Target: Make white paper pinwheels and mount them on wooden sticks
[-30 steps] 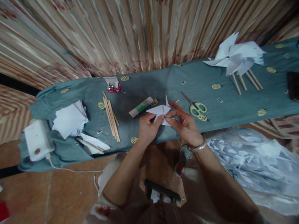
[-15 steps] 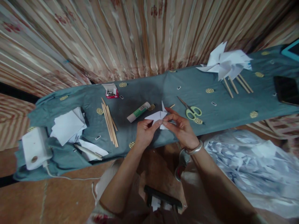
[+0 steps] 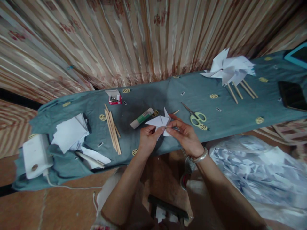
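Note:
Both my hands meet over the near edge of a blue-grey cloth (image 3: 153,92). My left hand (image 3: 146,141) pinches a folded white paper pinwheel (image 3: 157,121) from below. My right hand (image 3: 184,134), with a silver bangle at the wrist, pinches the pinwheel's centre from the right; its fingertips are pressed together there. A glue stick with a green label (image 3: 141,118) lies just left of the paper. Green-handled scissors (image 3: 195,116) lie just right of my right hand.
Wooden sticks (image 3: 112,129) and a stack of white paper squares (image 3: 69,131) lie to the left, near a white box (image 3: 35,155) with a cable. A small red box of pins (image 3: 115,97) sits farther back. Finished pinwheels on sticks (image 3: 227,68) and a dark phone (image 3: 291,95) lie right. Paper scraps (image 3: 259,166) fill a bag.
The view has shifted slightly, so everything sits a little lower and farther left. Both hands keep their pinch on the paper pinwheel with only small finger movements.

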{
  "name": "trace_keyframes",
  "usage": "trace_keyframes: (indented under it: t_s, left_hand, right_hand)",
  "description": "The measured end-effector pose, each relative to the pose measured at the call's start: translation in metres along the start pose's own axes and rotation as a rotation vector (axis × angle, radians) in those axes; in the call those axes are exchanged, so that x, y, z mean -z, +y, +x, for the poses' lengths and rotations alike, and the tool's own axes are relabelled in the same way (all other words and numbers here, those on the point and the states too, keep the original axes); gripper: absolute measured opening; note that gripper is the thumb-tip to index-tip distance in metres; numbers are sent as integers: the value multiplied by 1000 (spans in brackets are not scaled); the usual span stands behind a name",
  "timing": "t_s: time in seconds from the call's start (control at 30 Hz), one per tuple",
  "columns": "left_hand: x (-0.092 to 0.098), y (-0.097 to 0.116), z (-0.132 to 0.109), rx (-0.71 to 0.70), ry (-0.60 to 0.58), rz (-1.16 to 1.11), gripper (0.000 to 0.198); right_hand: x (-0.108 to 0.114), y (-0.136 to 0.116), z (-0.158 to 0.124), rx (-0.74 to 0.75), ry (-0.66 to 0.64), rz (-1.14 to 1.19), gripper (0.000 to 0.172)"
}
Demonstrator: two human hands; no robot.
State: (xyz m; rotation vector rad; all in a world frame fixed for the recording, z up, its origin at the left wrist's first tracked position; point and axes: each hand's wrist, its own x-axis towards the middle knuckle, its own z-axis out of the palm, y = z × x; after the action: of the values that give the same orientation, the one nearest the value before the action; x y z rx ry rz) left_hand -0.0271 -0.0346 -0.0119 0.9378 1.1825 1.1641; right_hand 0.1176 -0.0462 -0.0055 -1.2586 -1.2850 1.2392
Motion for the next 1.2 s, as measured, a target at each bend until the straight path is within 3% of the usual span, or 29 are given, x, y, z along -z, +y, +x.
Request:
trace_keyframes:
  t_s: [1.2]
  left_hand:
    - [-1,-1,-2,-25,56,41,16]
  right_hand:
    - [-3,-8,-3,5,7,-41,20]
